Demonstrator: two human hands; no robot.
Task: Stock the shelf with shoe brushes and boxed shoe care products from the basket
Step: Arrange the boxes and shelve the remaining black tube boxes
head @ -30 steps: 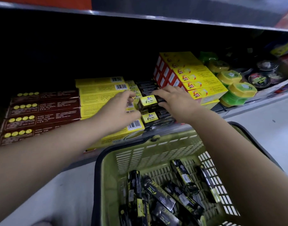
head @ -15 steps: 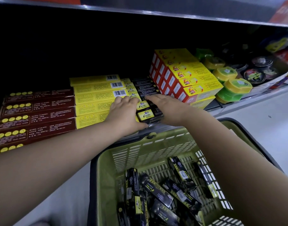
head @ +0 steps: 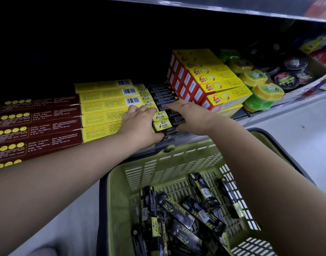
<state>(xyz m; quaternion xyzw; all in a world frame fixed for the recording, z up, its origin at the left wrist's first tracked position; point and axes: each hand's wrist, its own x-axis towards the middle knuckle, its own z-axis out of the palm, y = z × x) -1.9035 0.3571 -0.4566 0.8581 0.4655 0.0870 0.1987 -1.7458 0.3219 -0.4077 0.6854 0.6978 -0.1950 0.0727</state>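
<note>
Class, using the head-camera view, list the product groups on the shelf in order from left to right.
Dark red boxes → long yellow boxes → small black-and-yellow boxes → red-and-yellow boxes → green-lidded tubs → round black tins.

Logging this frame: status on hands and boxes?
Left hand, right hand press shelved black-yellow boxes from both sides. Spare boxes in basket. Nothing blocking.
</note>
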